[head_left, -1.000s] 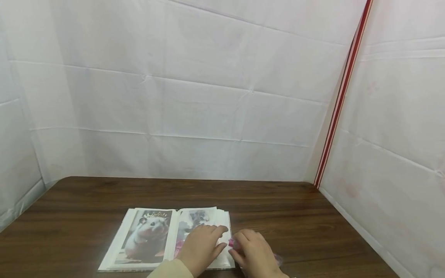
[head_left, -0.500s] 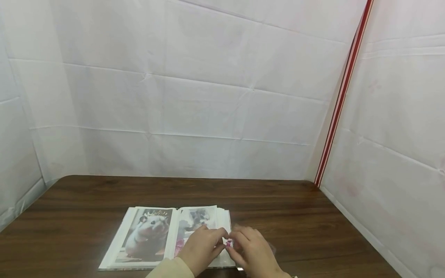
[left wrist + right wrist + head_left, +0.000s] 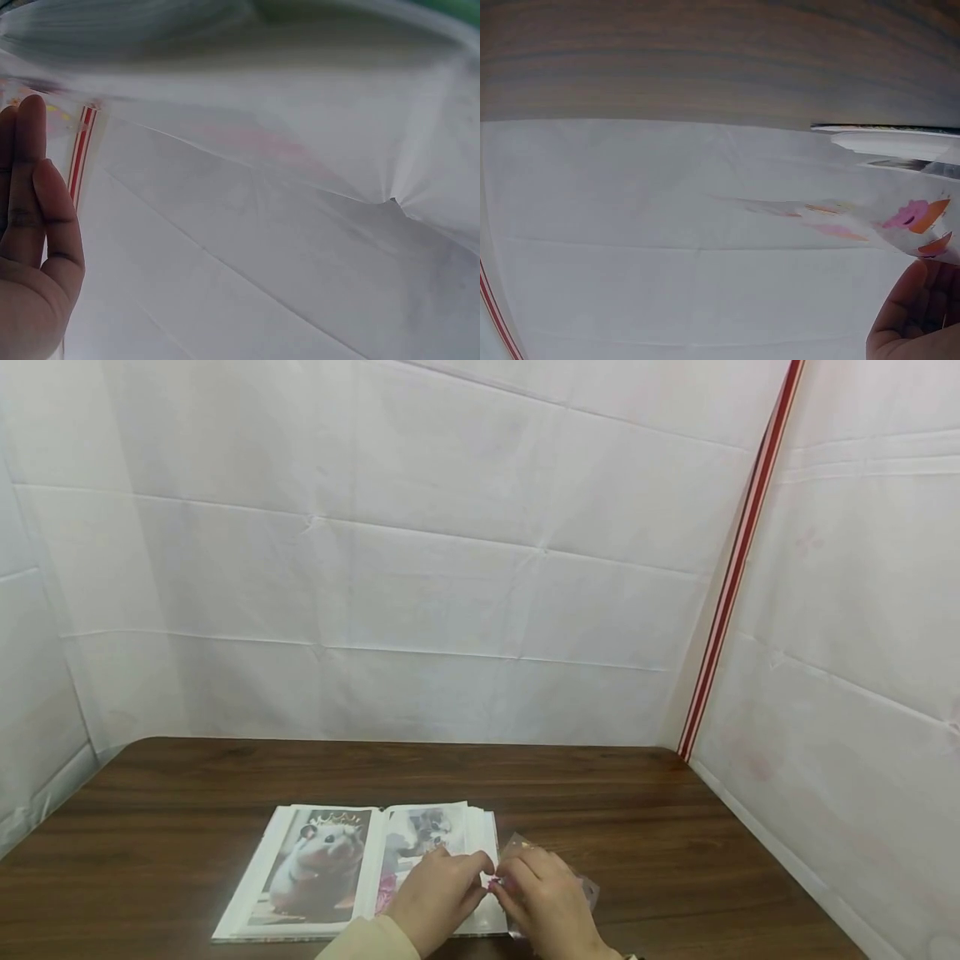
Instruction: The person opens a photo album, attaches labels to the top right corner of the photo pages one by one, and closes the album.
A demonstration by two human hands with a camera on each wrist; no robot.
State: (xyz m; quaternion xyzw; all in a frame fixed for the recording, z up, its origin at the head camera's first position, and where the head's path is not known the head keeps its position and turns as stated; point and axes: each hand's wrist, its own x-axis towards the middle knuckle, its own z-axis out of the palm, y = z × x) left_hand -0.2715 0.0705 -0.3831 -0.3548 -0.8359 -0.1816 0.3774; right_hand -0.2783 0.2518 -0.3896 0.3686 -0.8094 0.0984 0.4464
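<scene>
My right hand [image 3: 551, 897] pinches a clear sticker sheet [image 3: 588, 892] beside the open photo album [image 3: 303, 931]. In the right wrist view the sheet bends above the curled fingers [image 3: 907, 300], with a pink and orange sticker [image 3: 909, 215] on it. Over the album's right page, my left hand [image 3: 435, 893] brings its thumb and forefinger against the right fingertips. A small pink bit [image 3: 495, 883] shows where the hands meet; whether the left fingers grip it is hidden. The left wrist view shows the left hand's fingers [image 3: 30, 135] fairly straight, near the patterned sheet.
The album's left page has a hamster photo [image 3: 318, 868]; the right page's photo [image 3: 427, 831] is partly covered by the left hand. Both lie on a dark wooden table [image 3: 375, 772]. White cloth [image 3: 420, 610] hangs behind, with a red-striped strip [image 3: 738, 568] at the right corner.
The fingertips of both hands have come together; one second ago they were apart. The clear sheet now spreads out more visibly behind and beside the right hand. The album stays put.
</scene>
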